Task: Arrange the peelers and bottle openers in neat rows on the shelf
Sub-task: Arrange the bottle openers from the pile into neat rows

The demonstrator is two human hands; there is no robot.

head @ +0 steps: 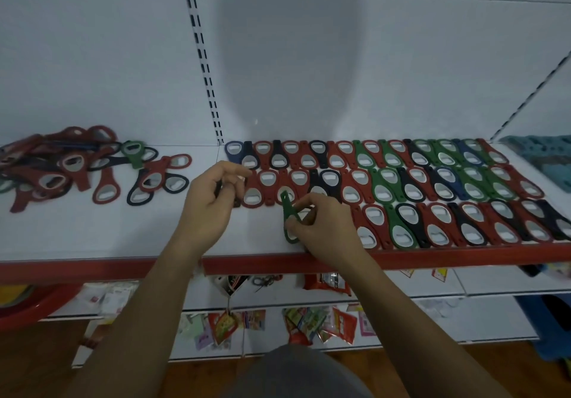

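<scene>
Our right hand (323, 226) pinches a green bottle opener (289, 220) between thumb and curled fingertips. The opener is tilted, with its narrow handle pointing away from us over the middle row and its ring end low, near the front edge of the shelf (92, 230). It sits at the left end of the front row, just beside the nearest red opener there.

Our left hand (213, 201) hovers at the left end of the middle row with its fingers curled inward. Something dark shows between thumb and fingers, but we cannot tell what it is or whether the hand really grips it.

The rows of bottle openers (411, 181) fill the right part of the shelf in three lines. Red, green, black and blue handles lie packed side by side, alternately head up and head down, each with a metal insert. The front row is shorter than the two behind it.

Well to the left lies a loose pile (58, 178) of further openers, mostly red and black, crossing one another.

A red front strip (123, 269) edges the shelf, and a slotted upright (204, 57) runs up the white back panel. A teal basket (543, 153) stands at the far right.

On the lower shelves hang and lie coloured packets (327, 281); their printing is too blurred for us to read. A red basin (34, 308) shows at lower left.
</scene>
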